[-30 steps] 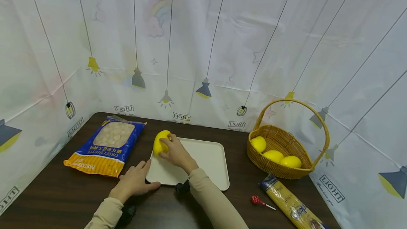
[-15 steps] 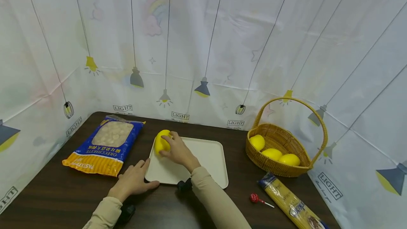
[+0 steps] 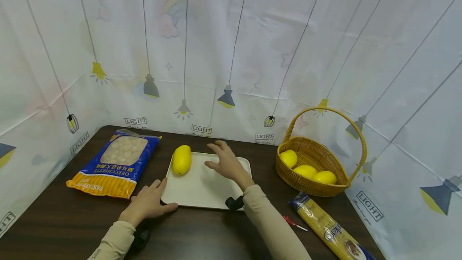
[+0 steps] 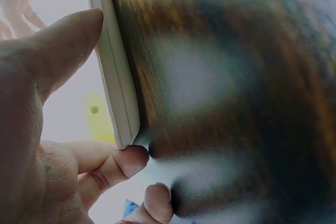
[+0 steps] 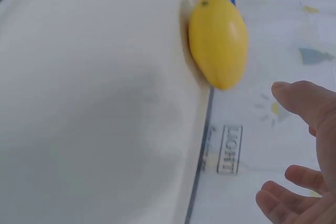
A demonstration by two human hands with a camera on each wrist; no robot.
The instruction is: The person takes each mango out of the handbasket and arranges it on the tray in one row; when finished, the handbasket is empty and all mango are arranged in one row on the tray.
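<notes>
A yellow mango (image 3: pixel 181 159) lies on the far left part of a white rectangular tray (image 3: pixel 202 189). My left hand (image 3: pixel 147 203) rests at the tray's near left corner, thumb along the front edge and fingers by the left side. In the left wrist view, the thumb and a fingertip touch the tray's rim (image 4: pixel 118 77). Over the tray's right half hovers my right hand (image 3: pixel 228 164), holding nothing, its fingers spread and loosely bent. The right wrist view shows the mango (image 5: pixel 218 40) well apart from that hand's thumb (image 5: pixel 302 95).
Left of the tray lies a blue and orange pasta bag (image 3: pixel 115 163). To the right stands a wicker basket (image 3: pixel 306 147) with yellow lemons (image 3: pixel 304 170). In front of it are a spaghetti pack (image 3: pixel 330 228) and a red lollipop (image 3: pixel 294 223), partly behind the right sleeve.
My right hand has let go of the mango and moved right across the tray. The mango stays at the tray's far left. The left hand keeps its place at the corner.
</notes>
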